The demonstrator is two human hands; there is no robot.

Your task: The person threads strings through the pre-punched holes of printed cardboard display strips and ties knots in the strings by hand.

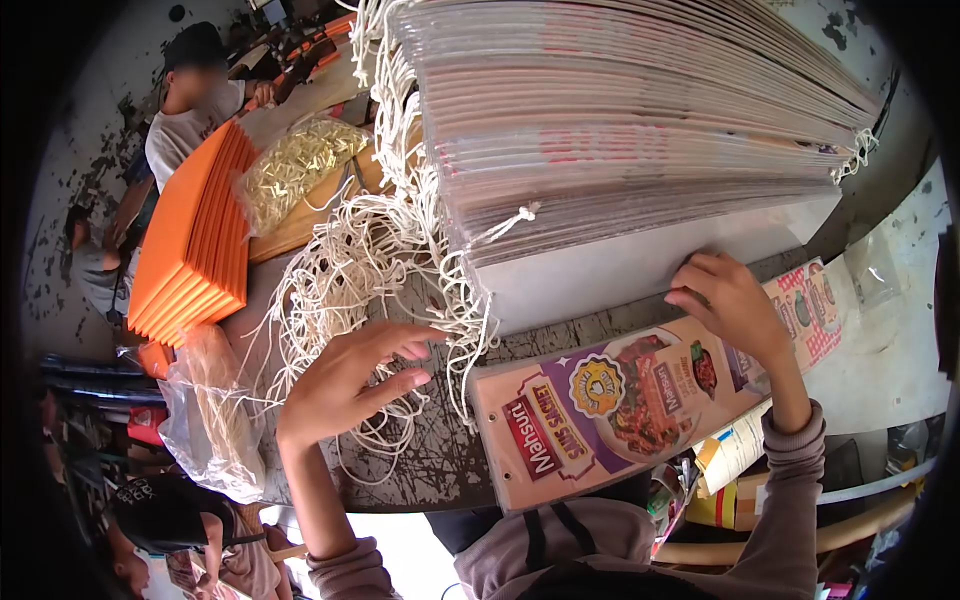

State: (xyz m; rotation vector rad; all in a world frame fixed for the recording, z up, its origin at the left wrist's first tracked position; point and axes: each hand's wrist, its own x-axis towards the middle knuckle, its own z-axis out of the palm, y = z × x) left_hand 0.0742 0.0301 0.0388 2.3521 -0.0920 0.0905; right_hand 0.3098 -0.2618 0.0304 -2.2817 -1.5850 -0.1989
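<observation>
My left hand [365, 380] is open with its fingers stretched toward a tangle of white cords [345, 245], the fingertips at the strands beside the stack. My right hand [735, 305] holds nothing I can see; its fingers are loosely bent, with a gap to the thumb, close to the stack's lower white face. Below both hands lies a plastic-covered printed sign [600, 400] reading "Mahsuri", with punched holes along its left end. A tall stack of similar plastic-covered sheets [640, 110] stands behind it, with knotted cords [520, 215] coming from its edges.
Orange folded panels [195, 235] stand at the left, next to a clear bag of gold-coloured small pieces [305, 165]. A plastic bag with pale strands [210, 420] hangs by the worn tabletop [430, 480]. Co-workers [190, 120] sit at the left.
</observation>
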